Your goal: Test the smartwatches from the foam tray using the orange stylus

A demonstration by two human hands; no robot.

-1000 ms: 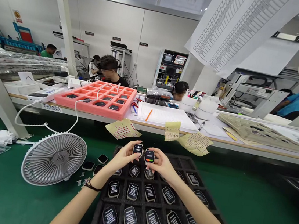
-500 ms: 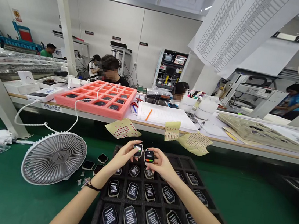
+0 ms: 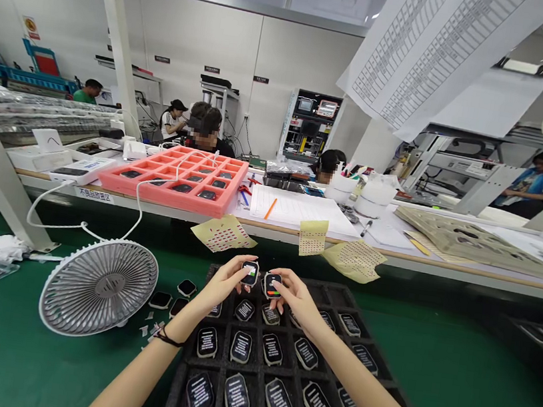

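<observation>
My left hand is closed on a smartwatch without a strap, the thumb lying on its lit screen. Beside it, my right hand grips a second smartwatch, whose screen shows orange and green at the bottom. A fingertip of that hand rests on the glass. The two watches are close together, faces toward me. Below them lies a black foam tray, its compartments holding several more watches with lines of white text on their screens. My forearms hide part of the tray.
A grey fan stands left of the tray, with a few loose watches and paper scraps between. On the raised shelf are a pink foam tray, papers and a beige slotted board. Yellow sticker sheets hang from its edge. Co-workers sit beyond.
My right thumb or finger has moved from the edge of its watch onto the screen, and that watch has turned slightly. The left hand has stayed put.
</observation>
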